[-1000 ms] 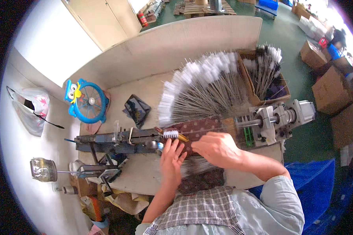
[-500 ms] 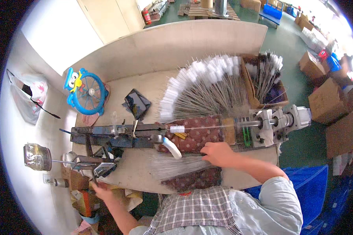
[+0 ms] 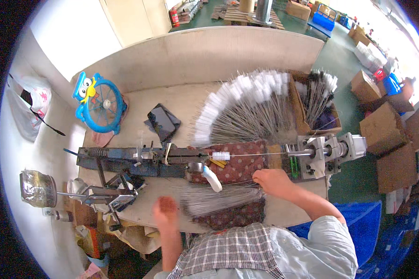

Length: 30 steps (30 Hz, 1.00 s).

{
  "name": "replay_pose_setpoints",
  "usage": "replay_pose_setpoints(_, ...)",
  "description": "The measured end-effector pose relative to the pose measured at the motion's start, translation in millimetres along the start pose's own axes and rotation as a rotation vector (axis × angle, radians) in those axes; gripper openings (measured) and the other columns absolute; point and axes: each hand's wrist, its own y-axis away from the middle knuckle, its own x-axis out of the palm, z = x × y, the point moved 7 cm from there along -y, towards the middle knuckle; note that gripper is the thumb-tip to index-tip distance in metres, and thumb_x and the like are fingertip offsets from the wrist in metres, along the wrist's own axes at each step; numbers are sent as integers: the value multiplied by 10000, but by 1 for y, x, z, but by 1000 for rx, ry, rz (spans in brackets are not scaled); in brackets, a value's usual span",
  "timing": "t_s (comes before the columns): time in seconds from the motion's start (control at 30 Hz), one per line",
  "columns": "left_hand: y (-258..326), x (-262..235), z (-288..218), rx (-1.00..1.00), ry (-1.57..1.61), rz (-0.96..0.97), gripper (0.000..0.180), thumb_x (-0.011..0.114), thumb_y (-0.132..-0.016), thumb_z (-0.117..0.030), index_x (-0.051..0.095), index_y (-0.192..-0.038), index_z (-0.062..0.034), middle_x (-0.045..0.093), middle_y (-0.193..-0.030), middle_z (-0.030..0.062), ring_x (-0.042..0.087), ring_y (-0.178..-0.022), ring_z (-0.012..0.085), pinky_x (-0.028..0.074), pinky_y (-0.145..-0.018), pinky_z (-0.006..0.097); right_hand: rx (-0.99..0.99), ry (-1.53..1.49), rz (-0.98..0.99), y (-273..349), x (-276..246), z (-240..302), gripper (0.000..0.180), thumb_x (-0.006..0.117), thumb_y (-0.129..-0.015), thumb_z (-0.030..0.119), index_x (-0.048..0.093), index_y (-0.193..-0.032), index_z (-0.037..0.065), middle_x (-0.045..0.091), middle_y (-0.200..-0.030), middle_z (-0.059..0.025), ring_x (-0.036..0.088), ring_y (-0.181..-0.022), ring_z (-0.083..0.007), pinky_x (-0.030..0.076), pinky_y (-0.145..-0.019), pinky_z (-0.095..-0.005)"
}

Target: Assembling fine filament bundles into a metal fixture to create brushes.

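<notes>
My right hand (image 3: 272, 181) is pinched closed at the right end of a bundle of thin metal wires (image 3: 214, 201), apparently on one wire. Blurred by motion, my left hand (image 3: 165, 211) is over the bench's front edge, left of the bundle; its fingers cannot be made out. Beyond the hands, a white-bristled tube brush (image 3: 220, 156) on a straight wire spans between a long dark metal jig (image 3: 125, 158) and a motor spindle (image 3: 305, 152). A lever with a white grip (image 3: 212, 179) sticks out below the brush. The crank handle (image 3: 114, 227) stands free at lower left.
Many finished white brushes (image 3: 246, 100) fan out at the back, beside a cardboard box (image 3: 302, 104) of more brushes. A blue toy-like fan (image 3: 102, 106) and a dark phone (image 3: 164, 123) lie back left. A low board (image 3: 195, 56) edges the bench; blue crates (image 3: 358, 228) stand right.
My left hand has let go of the crank handle and moved right to the bench's front edge. My right hand stays pinched at the wire ends. The whole view has shifted slightly.
</notes>
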Motion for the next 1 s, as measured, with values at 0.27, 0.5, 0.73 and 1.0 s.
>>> replay_pose_setpoints(0.27,42,169,67,-122,-315,219,208,515,-885,-178,481,-1049,-55,568,-1003,92,566,-891,212,467,-788,358,-112,88,-24,15,-13,8,129,521,-773,95,536,-898,67,566,-836,-112,624,-745,-318,517,-607,-421)
replay_pose_setpoints(0.5,84,239,-2,-638,365,397,362,493,-893,-424,577,-879,-71,546,-660,14,454,-502,109,409,-549,296,-183,107,-144,13,-17,21,200,582,-687,36,509,-874,50,498,-816,-105,597,-789,-271,519,-592,-368)
replay_pose_setpoints(0.73,109,189,14,-479,-310,572,376,403,-957,-327,594,-958,-3,619,-776,86,552,-603,156,464,-604,306,-175,357,-329,20,-122,20,192,550,-662,9,512,-848,40,487,-808,-101,556,-819,-270,467,-696,-391)
replay_pose_setpoints(1.0,117,300,57,415,-1134,1090,207,540,-878,-138,562,-1037,-8,601,-864,122,619,-695,234,495,-614,322,-200,80,-538,16,-151,-16,236,520,-698,-50,616,-907,9,624,-933,-114,598,-865,-277,518,-723,-351)
